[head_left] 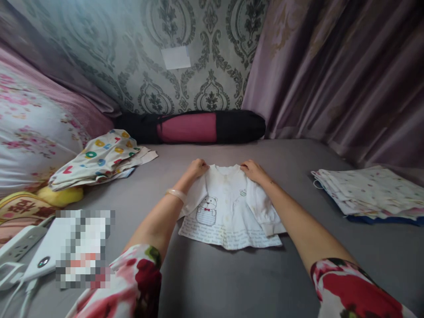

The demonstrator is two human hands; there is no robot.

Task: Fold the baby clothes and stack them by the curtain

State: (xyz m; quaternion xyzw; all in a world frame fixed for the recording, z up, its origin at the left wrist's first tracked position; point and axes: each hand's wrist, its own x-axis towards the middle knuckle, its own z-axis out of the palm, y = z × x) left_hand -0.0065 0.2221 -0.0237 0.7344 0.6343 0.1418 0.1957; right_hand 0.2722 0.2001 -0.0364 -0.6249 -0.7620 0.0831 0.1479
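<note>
A small white baby shirt with a bear print lies flat on the grey bed sheet, its sleeves folded inward. My left hand rests on its left shoulder with the fingers curled into the cloth. On the right shoulder near the collar sits my right hand, fingers bent and pressed on the fabric. A pale bangle circles my left wrist.
A letter-print garment lies at the left near a floral pillow. A stack of folded cloths sits at the right. A black and pink bolster lies along the wall. A white power strip and cables lie at front left.
</note>
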